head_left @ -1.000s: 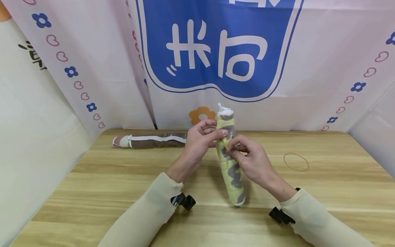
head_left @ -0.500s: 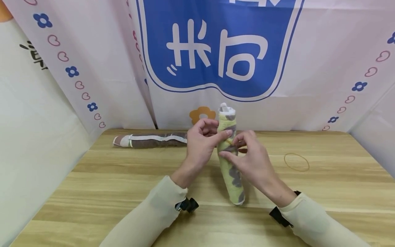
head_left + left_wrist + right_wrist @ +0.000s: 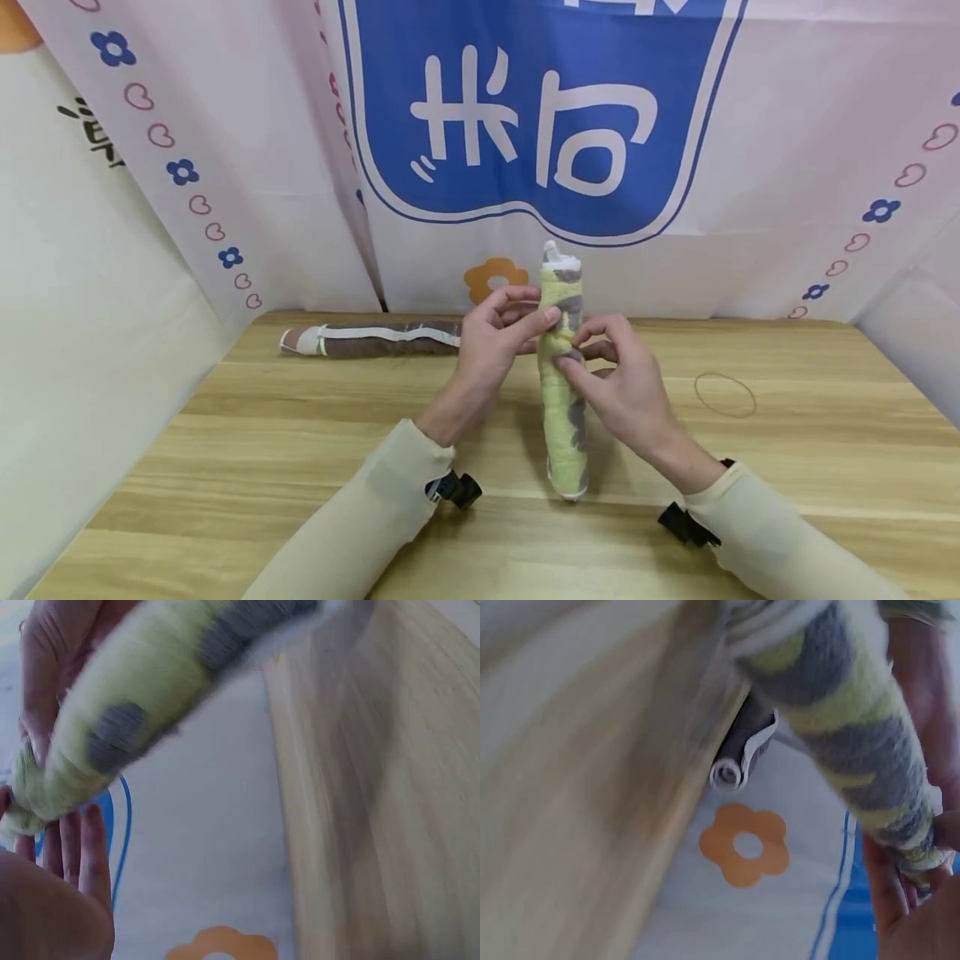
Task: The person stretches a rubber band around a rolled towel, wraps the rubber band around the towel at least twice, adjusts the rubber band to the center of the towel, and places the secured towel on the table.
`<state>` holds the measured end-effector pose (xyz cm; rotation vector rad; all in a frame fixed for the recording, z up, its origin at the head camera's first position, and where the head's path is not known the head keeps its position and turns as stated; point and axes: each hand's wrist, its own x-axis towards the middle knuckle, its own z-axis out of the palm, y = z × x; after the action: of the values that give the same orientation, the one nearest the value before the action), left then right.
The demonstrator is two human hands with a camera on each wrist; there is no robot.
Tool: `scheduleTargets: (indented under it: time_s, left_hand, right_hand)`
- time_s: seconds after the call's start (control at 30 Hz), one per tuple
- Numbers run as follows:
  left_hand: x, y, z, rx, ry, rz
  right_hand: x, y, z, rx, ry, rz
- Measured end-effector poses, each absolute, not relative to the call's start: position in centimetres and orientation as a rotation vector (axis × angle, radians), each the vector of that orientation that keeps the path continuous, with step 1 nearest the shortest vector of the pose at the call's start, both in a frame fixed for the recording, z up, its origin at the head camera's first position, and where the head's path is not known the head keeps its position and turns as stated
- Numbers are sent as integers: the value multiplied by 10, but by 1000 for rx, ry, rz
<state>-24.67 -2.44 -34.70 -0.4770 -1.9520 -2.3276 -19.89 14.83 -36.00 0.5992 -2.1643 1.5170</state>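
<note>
A rolled towel [image 3: 564, 400], yellow-green with grey patches and a white tip, stands nearly upright in the head view. My left hand [image 3: 491, 342] holds its upper part, thumb in front and fingers behind. Lower down, my right hand [image 3: 626, 383] pinches the same roll from the right. A thin yellow band [image 3: 561, 336] crosses the roll between the two hands, where it looks slightly drawn in. The left wrist view has the roll [image 3: 150, 697] slanting past my fingers, and the right wrist view shows its grey patches [image 3: 874, 761] up close.
A brown rolled towel [image 3: 375, 340] with a white stripe lies at the back left of the wooden table [image 3: 300, 467]. A loose rubber band [image 3: 725, 395] lies to the right. Behind the table hangs a printed cloth [image 3: 750, 267].
The rolled towel has turned about its length, so its grey patches face more to the right, and it stands straighter. My right fingers have shifted their hold around it.
</note>
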Motion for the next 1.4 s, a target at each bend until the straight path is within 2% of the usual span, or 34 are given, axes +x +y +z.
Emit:
scheduleTargets:
  time_s: [0.2, 0.57, 1.07, 1.4]
  left_hand:
    - [-252, -30, -347, -503, -2021, -2431]
    - [-248, -28, -344, -422, -2030, -2328]
    - [-239, -24, -342, -362, -2001, -2160]
    - [-241, -24, -343, -418, -1994, -2263]
  right_hand:
    - [-202, 152, -358, 557, -2179, 1772]
    - [-206, 150, -366, 709, -2147, 1563]
    - [-192, 144, -353, 455, -2451, 1432]
    - [-193, 145, -356, 436, -2302, 1539]
